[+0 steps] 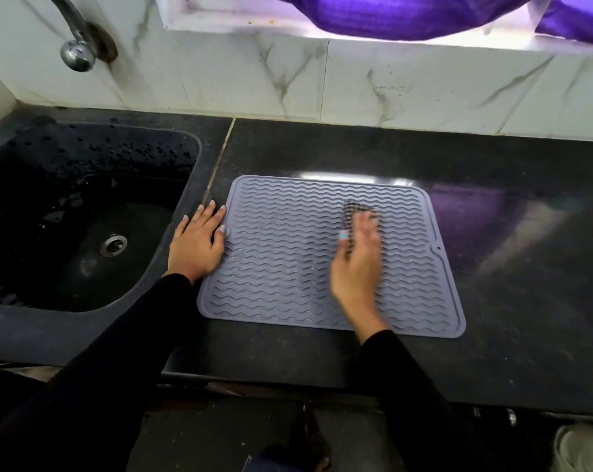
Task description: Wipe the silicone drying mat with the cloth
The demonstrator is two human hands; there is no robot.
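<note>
Right hand: we press a small dark checked cloth flat-fingered onto the grey wavy-ribbed silicone drying mat.
Left hand: open, we pin the mat's edge.
Risk: mat could slide toward the black sink if we ease off.

A grey silicone drying mat lies flat on the dark tabletop beside the sink. The left hand presses its left edge; the blurred right hand presses a dark cloth onto it.

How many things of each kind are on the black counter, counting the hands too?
Hands: 2, the left hand and the right hand
Mats: 1, the grey silicone drying mat
Cloths: 1, the dark cloth under the right hand
Total: 4
</note>
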